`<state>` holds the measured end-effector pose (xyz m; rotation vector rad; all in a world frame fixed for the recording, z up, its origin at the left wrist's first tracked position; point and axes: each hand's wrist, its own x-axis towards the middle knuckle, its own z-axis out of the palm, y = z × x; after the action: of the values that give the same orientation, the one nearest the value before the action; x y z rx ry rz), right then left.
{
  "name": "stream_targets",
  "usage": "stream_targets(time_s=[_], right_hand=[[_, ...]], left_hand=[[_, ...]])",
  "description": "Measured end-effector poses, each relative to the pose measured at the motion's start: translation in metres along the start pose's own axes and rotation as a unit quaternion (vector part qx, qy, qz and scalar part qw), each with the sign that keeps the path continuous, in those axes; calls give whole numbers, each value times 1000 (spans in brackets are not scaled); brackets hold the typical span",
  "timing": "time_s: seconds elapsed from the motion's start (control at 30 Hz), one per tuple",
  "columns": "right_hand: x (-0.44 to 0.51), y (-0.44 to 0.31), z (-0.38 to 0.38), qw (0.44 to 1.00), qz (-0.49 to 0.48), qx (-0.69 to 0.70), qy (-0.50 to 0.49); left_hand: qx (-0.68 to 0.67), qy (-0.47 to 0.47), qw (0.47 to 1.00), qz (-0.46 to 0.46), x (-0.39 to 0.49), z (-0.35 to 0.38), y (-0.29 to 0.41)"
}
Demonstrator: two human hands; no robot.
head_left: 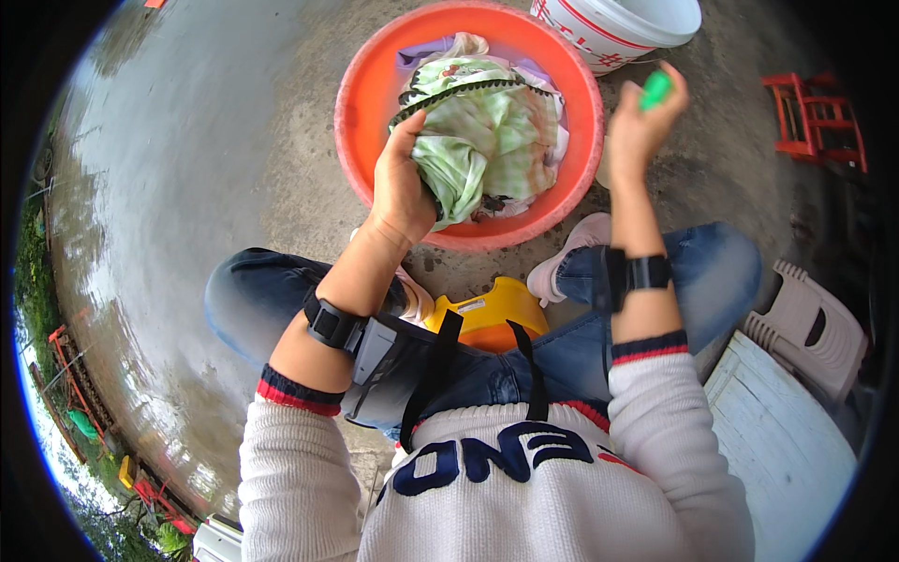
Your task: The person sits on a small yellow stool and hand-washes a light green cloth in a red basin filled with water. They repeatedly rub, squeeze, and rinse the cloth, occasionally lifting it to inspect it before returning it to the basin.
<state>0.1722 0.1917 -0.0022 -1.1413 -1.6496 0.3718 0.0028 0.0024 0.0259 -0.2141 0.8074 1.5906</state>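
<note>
My left hand [404,186] grips the near left edge of a bunched green-and-white checked cloth [491,140] with dark scalloped trim. The cloth lies with other white and purple fabric in a round orange plastic basin [470,237] on the ground before me. Raised to the right of the basin, my right hand [646,116] holds a small bright green object [656,90] between thumb and fingers; it is blurred, and its kind cannot be told. Part of my left hand's fingers is hidden under the cloth.
A white plastic bucket [604,31] with red markings stands beyond the basin at the right. A yellow plastic stool [491,309] is between my legs. At the right are a red chair frame [815,119], a beige plastic chair [815,330] and a pale wooden board [779,421]. Wet concrete extends left.
</note>
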Motion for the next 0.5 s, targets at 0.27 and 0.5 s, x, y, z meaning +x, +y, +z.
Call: stream_targets(time_s=[0.27, 0.5], right_hand=[[-80, -84, 47, 886, 151, -8, -438], [-73, -34, 54, 923, 118, 34, -366]], left_hand=[[88, 60, 994, -1, -18, -1, -6], [133, -19, 987, -91, 14, -9, -8]])
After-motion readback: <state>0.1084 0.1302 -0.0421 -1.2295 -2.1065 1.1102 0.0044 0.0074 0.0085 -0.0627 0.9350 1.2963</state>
